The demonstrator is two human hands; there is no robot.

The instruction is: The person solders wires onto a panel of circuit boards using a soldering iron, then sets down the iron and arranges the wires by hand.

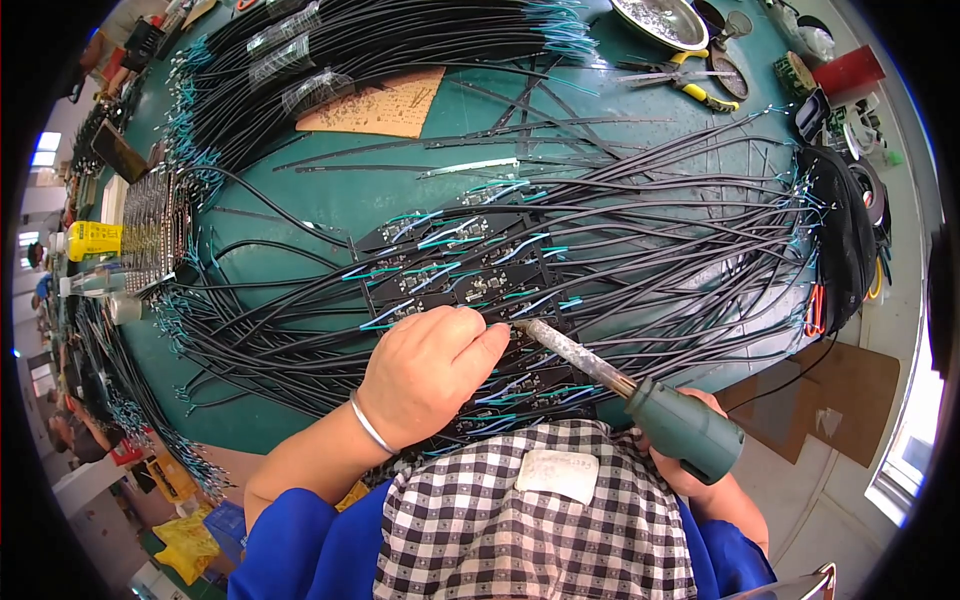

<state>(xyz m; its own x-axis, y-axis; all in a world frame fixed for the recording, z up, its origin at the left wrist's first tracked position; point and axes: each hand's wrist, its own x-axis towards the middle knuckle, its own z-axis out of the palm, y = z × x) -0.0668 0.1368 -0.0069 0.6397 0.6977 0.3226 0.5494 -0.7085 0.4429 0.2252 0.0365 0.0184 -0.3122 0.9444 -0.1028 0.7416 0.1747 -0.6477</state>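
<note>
Black circuit boards (482,287) lie in rows in front of me, with blue and teal wire ends across them and black cables (660,240) running out to both sides. My left hand (425,370), with a bracelet on its wrist, rests over the near boards. Its fingers are curled together, hiding whatever they pinch. Wrapped round the green handle of a hot-air-gun-like tool (685,430) is my right hand (690,470), mostly hidden behind it. The tool's long, stained metal barrel points at the boards, its tip close to my left fingertips.
A thick bundle of black cables (330,75) lies at the back left, beside brown cardboard (385,105). Yellow-handled pliers (700,80) and a metal bowl (665,22) are at the back right. A black bag (840,240) stands right; a yellow bottle (92,241) stands left.
</note>
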